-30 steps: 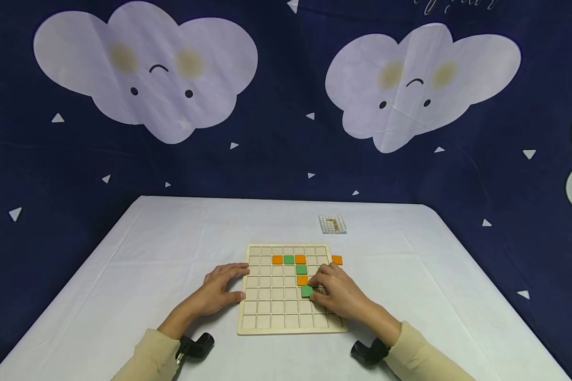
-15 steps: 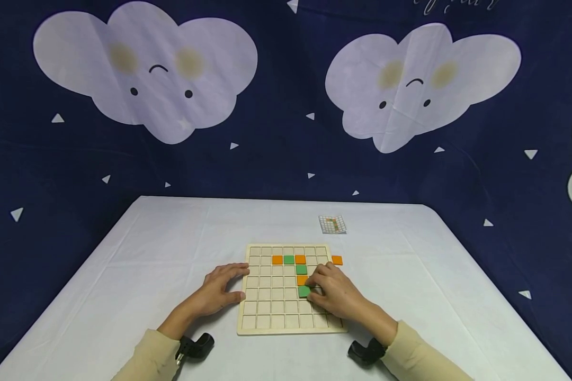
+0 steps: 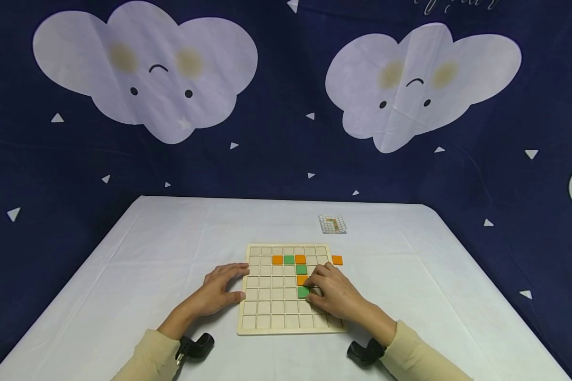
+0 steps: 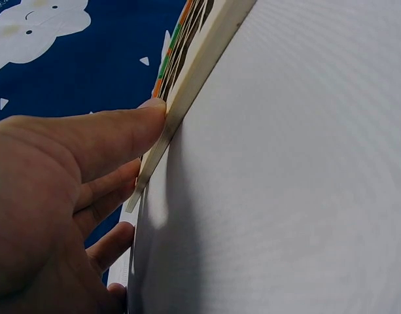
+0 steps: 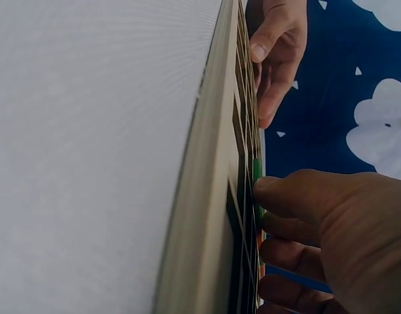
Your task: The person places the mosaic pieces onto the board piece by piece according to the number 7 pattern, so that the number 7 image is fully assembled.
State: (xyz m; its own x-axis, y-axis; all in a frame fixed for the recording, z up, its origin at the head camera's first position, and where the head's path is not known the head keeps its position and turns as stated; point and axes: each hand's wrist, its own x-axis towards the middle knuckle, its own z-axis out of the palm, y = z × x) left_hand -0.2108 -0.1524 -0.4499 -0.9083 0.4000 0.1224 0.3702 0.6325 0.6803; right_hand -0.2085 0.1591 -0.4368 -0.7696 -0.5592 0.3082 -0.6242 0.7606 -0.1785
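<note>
A wooden grid board (image 3: 270, 308) lies on the white table, with orange and green square tiles set in its cells. My right hand (image 3: 336, 291) has its thumb and forefinger at the right side of a green tile (image 3: 302, 292), just below an orange tile (image 3: 302, 280). In the right wrist view the thumb touches that green tile (image 5: 256, 171). The other right fingers hide part of the board. My left hand (image 3: 219, 288) rests its fingertips and thumb against the board's left edge, fingers fairly straight. The left wrist view shows this thumb (image 4: 131, 127) on the rim.
One loose orange tile (image 3: 337, 260) lies beside the board's upper right edge. Behind the board is a small card (image 3: 332, 224) printed with a coloured grid pattern. A dark blue cloth (image 3: 286, 169) with clouds hangs behind the table (image 3: 171, 233).
The green tile has shifted a little left and now lies flat under the orange one, in line with the column. My right hand moved left with it; my left hand stayed still.
</note>
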